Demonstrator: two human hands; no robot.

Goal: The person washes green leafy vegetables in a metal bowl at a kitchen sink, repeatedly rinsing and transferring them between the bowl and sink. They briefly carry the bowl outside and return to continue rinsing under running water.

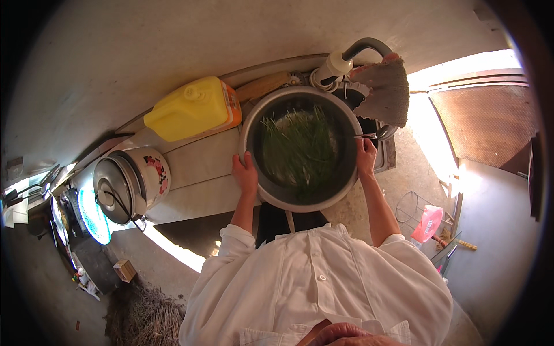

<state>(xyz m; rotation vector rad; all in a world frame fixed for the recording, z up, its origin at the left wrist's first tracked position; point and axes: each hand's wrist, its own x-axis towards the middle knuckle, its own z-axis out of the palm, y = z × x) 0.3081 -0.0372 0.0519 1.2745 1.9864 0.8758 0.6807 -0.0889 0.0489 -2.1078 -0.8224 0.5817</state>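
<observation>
Between my two hands is a large round metal basin [249, 129], held over the edge of the counter and sink. Long, thin green stalks like chives [298, 149] lie in it, seemingly in water. My left hand [246, 174] grips the rim on the left, its thumb on top. On the right side my right hand [366, 158] holds the opposite rim; part of its grip is hidden. A faucet with a white body [331, 69] and grey curved spout stands behind the basin, and a ragged grey cloth [385, 91] hangs over the spout.
A yellow plastic jug [190, 110] lies on the tiled counter [199, 168] left of the basin. Farther left stands a flowered rice cooker [149, 175]. The metal sink's edge [389, 158] shows at right. Dry brushwood [147, 311] and a small wooden box [124, 270] are at lower left.
</observation>
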